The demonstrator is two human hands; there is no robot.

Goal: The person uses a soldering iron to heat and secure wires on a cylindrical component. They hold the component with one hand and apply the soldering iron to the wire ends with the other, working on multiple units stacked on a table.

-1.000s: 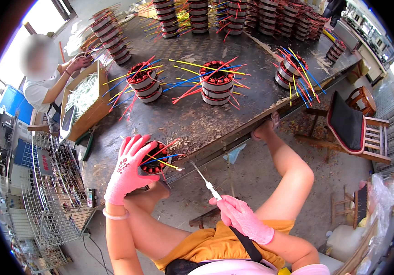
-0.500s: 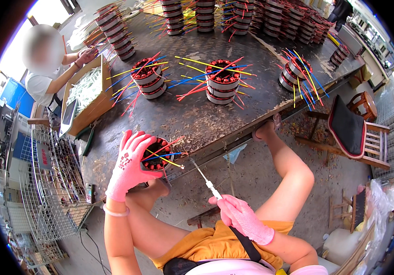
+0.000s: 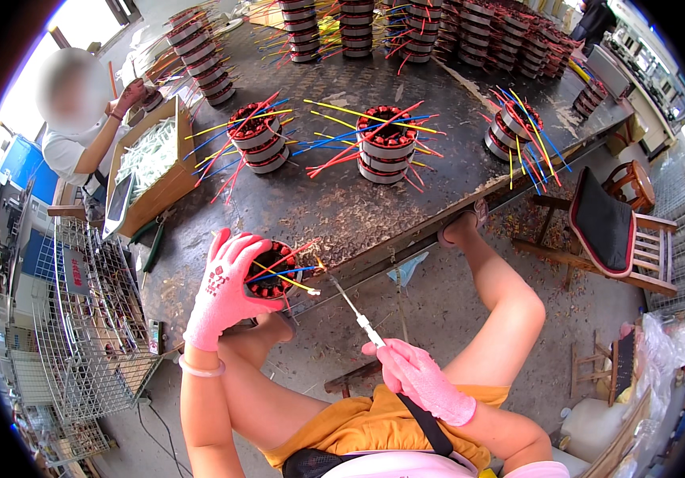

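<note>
At table edge, stator (image 3: 272,269) in left hand (image 3: 227,287) grip, thin tool (image 3: 348,301) beside

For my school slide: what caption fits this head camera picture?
Pink-gloved left hand grips a wound coil at the table edge; right hand points a thin tool at it.

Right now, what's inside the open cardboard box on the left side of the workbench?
The brown cardboard box holds a heap of pale, whitish-green thin strips. Whatever lies beneath that heap, and the box bottom, is covered.
</note>
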